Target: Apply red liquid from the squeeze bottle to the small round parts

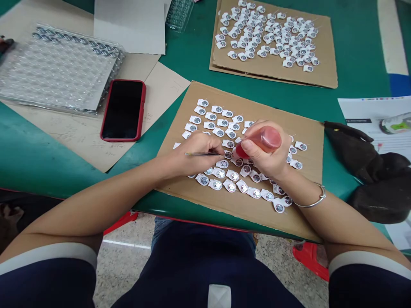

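My left hand is closed on a thin metal tool like tweezers, its tip close to the small parts. In my right hand is a squeeze bottle with red contents, tilted with its lower end toward the parts. Both hands meet over a cardboard sheet. Rows of small white tabs with round metallic discs lie on it, some hidden under my hands. The exact contact of tool and bottle tip with a part cannot be made out.
Beyond lies another cardboard sheet covered with similar parts. To the left are a red-cased phone, brown paper and a clear plastic tray holding discs. A dark brown cloth-like object and printed paper are on the right.
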`<state>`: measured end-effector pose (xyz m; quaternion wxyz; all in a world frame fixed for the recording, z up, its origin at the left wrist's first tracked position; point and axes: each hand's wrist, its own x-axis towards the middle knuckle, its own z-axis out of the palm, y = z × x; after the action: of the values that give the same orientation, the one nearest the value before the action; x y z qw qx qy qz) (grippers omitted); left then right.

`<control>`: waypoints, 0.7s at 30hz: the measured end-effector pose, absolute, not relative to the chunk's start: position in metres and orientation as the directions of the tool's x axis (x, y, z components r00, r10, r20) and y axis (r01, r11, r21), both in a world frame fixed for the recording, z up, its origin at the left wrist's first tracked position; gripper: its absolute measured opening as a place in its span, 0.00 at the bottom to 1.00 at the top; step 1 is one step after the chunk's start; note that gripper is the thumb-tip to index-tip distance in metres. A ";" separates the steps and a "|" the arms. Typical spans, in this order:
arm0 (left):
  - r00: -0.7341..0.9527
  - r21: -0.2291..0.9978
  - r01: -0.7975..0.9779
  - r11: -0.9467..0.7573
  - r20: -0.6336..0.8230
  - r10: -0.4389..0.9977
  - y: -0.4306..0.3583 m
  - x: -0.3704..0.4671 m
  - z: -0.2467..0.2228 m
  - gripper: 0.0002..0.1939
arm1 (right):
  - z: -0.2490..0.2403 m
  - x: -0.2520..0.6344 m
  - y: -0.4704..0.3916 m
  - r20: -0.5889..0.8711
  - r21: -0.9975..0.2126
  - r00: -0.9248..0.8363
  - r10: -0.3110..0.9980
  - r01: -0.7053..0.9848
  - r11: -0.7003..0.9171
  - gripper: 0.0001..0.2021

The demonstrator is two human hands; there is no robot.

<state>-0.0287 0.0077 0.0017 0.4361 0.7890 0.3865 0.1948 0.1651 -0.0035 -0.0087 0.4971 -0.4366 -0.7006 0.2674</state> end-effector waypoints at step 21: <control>0.632 0.833 0.458 -0.311 -0.059 0.773 0.012 -0.030 -0.001 0.04 | -0.010 0.162 -0.006 0.487 -0.813 -0.143 0.861 0.287 0.507 0.10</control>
<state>-0.0296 0.0120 -0.0008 0.4390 0.7894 0.3897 0.1794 0.1624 -0.0056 -0.0098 0.5110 -0.4091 -0.7018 0.2811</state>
